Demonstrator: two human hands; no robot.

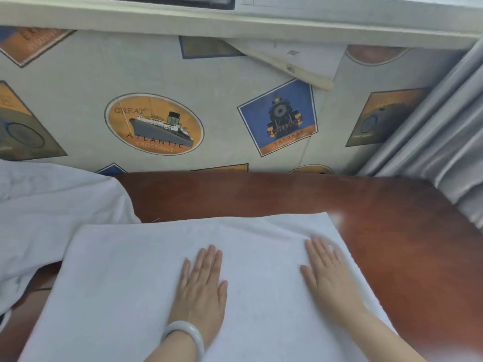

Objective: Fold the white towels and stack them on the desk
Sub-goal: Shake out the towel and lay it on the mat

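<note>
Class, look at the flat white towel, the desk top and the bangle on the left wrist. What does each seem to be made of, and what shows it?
Towel: woven cloth, probably cotton terry; matte, faintly napped, soft edges.
Desk: reddish-brown wood or wood veneer, glossy varnish; bright glare patch.
Bangle: pale, smooth, slightly translucent, perhaps jade or glass; cannot tell which.

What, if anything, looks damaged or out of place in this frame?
A wallpaper flap under the sill hangs peeled and curled above the train print. On the desk nothing stands out: left hand and right hand lie flat on the spread towel, rumpled white cloth heaped left.
</note>
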